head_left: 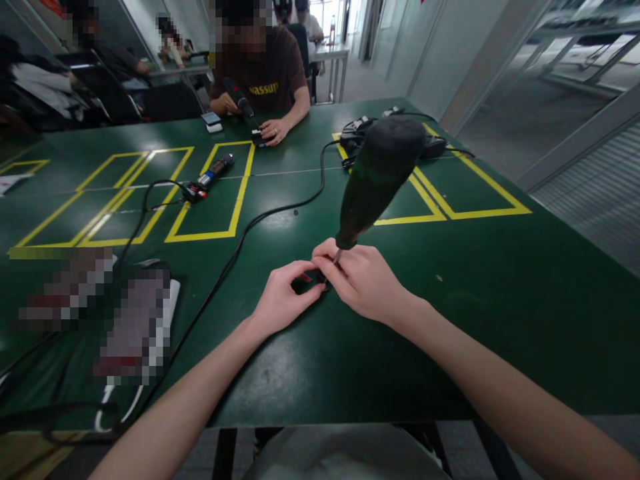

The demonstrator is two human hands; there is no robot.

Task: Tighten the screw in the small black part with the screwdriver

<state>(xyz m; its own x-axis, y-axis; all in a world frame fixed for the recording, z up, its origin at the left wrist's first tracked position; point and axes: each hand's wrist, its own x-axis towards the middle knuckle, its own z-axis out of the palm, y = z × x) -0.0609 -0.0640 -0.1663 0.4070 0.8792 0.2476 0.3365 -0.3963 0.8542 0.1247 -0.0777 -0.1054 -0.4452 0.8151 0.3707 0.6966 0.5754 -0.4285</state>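
Note:
A screwdriver with a thick dark handle stands tilted over the table, its handle up and leaning right. My right hand is closed, its fingers pinched round the thin metal shaft just below the handle. Close beside it on the left, my left hand curls its thumb and fingers about a small dark part at the screwdriver's lower end. Fingers cover most of that part, so its kind cannot be made out. The fingertips of both hands nearly touch.
The green table carries yellow tape outlines. A black cable crosses it left of my hands. Two blurred-out devices lie at left, a blue-black tool beyond. Dark tools lie far right. Opposite, a co-worker holds a power screwdriver.

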